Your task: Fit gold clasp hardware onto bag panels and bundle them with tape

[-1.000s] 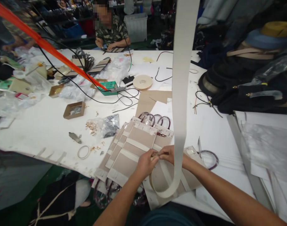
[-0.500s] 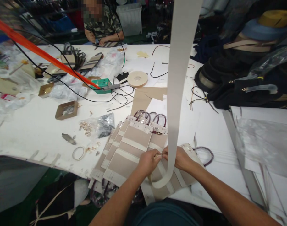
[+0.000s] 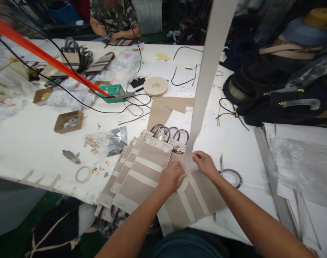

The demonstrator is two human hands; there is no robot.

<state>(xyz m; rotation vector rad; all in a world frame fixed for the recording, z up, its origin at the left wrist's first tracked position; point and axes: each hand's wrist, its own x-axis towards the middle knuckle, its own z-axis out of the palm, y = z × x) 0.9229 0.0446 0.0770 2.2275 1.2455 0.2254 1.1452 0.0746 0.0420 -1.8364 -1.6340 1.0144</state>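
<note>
Beige tape strip [image 3: 206, 89] hangs from above, lower end meeting tan panel [image 3: 198, 200] at near table [image 3: 31, 150] edge. Left hand [image 3: 174, 177] presses flat on tape end, fingers closed down. Right hand [image 3: 205, 163] pinches strip just beyond. Step: laying tape onto panel; likely next, smoothing along panel, keeping line straight.

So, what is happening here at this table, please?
A person stands at a white worktable and presses both hands onto a beige panel that lies in front of them. The left hand and the right hand hold down the end of a long pale tape strip that hangs from above. A stack of similar beige panels lies just to the left. Across the table, another person works on their own piece.
</note>
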